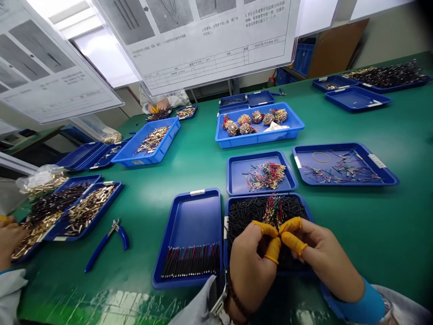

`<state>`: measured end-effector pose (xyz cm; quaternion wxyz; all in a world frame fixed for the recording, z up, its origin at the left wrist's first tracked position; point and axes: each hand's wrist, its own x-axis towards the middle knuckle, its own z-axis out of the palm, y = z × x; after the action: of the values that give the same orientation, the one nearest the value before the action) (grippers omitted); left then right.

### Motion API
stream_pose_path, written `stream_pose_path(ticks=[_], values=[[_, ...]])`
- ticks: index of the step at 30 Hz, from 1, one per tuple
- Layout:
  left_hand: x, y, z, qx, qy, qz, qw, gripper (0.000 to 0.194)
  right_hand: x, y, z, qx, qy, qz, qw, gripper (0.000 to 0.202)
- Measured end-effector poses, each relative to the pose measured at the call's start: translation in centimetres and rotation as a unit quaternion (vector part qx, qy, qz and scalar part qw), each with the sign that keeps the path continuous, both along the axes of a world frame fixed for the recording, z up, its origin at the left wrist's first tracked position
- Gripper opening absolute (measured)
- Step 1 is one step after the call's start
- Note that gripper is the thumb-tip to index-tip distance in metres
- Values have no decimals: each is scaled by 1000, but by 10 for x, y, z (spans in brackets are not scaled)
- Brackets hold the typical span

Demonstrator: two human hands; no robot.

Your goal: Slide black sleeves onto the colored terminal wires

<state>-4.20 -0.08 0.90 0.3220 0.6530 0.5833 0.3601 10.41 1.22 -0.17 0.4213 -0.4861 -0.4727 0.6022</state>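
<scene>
My left hand (252,264) and my right hand (326,250) meet over a blue tray (306,212) filled with short black tubes (245,214). Yellow finger cots cover the thumb and forefinger of each. Both pinch with their tips almost touching, and whatever lies between them is too small to make out. Just beyond the fingertips, a bundle of red, green and black wires (274,210) with metal ends rests on the tubes. To the left, another blue tray (192,216) holds a neat row of black-sleeved wires (191,261).
Farther back stand a tray of loose wires (267,176), a tray of scattered wires (345,169) and a bin of wire bundles (259,137). Blue-handled cutters (106,243) lie at left. A co-worker's hand (11,239) is at the left edge; hanging sheets (216,58) cross the top.
</scene>
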Motion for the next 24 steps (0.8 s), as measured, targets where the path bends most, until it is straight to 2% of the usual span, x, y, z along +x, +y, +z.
stream_pose_path(ticks=[3, 6, 10, 14, 19, 24], values=[[2, 1, -2, -35, -88, -13, 995, 12, 1, 13, 12, 38, -33, 31, 998, 7], [-3, 3, -3, -60, -111, -24, 992, 10, -2, 22, 18, 59, -68, 73, 993, 4], [-7, 2, -6, -38, -118, -12, 992, 28, -10, 21, 12, 35, -36, 67, 996, 8], [-2, -1, -8, -25, -146, 15, 989, 33, -14, 11, 3, -6, 20, 34, 999, 14], [0, -3, -9, 21, -86, 15, 996, 33, -15, 7, 1, -34, 63, 27, 997, 17], [-1, -4, -16, 89, 10, 26, 996, 31, -16, 11, 0, -32, 31, 19, 999, 16]])
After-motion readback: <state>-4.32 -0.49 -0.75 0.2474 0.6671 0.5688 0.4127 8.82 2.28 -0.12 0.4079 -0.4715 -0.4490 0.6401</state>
